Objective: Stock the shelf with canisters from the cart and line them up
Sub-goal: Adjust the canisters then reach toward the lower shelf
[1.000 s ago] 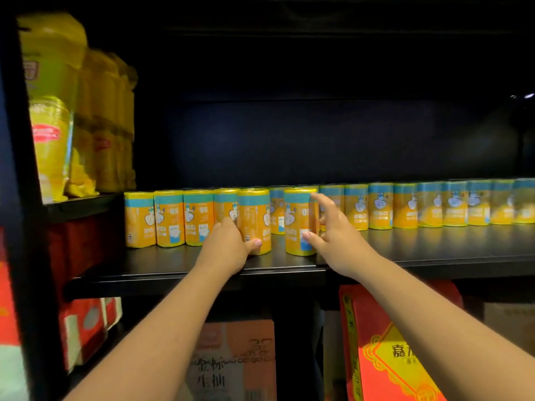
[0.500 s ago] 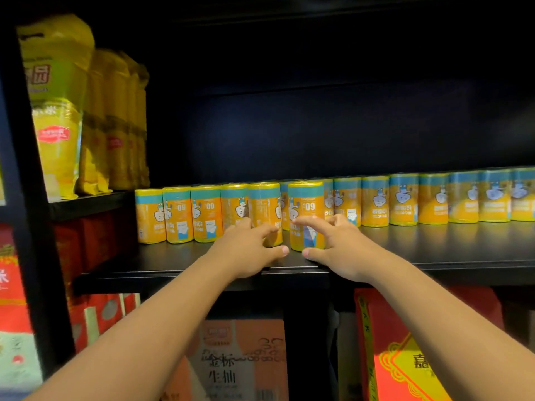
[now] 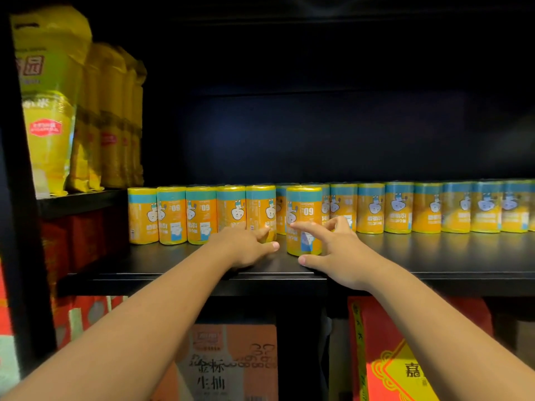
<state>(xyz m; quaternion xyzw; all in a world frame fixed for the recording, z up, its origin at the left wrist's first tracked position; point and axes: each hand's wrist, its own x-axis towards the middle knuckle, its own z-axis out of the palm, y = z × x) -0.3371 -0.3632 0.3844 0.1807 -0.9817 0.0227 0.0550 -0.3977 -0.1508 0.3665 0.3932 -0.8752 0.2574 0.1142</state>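
Head view: left hand [image 3: 246, 248] and right hand [image 3: 340, 254] touch "60"-labelled canisters [image 3: 304, 205] with released fingers [image 3: 307, 227] on the shelf [image 3: 434, 257].

place: shop | black shelf [image 3: 434, 261] lined with identical canisters [image 3: 370, 208] | yellow bags [image 3: 49, 111], perhaps snacks

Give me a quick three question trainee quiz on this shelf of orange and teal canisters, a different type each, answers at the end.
1. True or false: the yellow-lidded orange and teal canister touched by the right hand stands forward of the row of canisters.
2. What fills the higher shelf at far left? A: tall yellow plastic bags. B: glass bottles. C: green cans.
3. Fill in: the canisters stand on a ___ shelf board.
Key: 1 true; 2 A; 3 black.
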